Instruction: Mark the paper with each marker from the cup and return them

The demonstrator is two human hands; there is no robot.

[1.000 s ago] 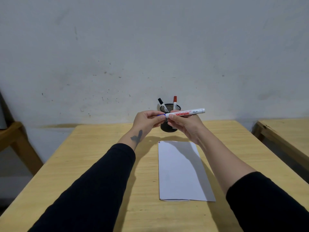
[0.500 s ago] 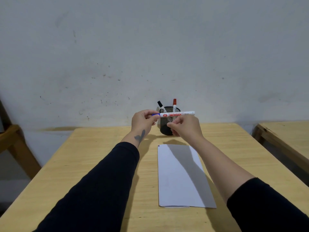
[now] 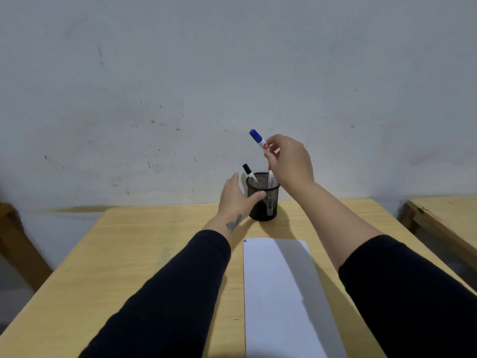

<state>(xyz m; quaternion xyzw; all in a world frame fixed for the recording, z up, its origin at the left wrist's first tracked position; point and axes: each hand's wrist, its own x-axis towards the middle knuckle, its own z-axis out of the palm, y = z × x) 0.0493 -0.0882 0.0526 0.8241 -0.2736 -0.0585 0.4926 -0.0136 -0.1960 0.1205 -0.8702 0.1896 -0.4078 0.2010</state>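
Note:
A black mesh cup [image 3: 265, 200] stands at the far side of the wooden table [image 3: 160, 254]. A black-capped marker [image 3: 249, 174] and a red marker [image 3: 270, 178] lean inside it. My right hand [image 3: 290, 161] pinches a capped blue marker [image 3: 258, 139] above the cup, cap end tilted up and to the left. At the cup's left side is my left hand [image 3: 236, 197], its thumb against the mesh wall and fingers spread. A white sheet of paper [image 3: 278, 293] lies lengthwise in front of the cup, with a small dark mark at its far left corner.
A grey scuffed wall rises right behind the table. A second wooden table [image 3: 444, 215] stands to the right across a gap. Part of a wooden frame [image 3: 15, 244] shows at the left edge.
The two hands have separated. The blue marker, held level between both hands before, is now in the right hand alone, raised above the cup. The left hand dropped to the cup's side.

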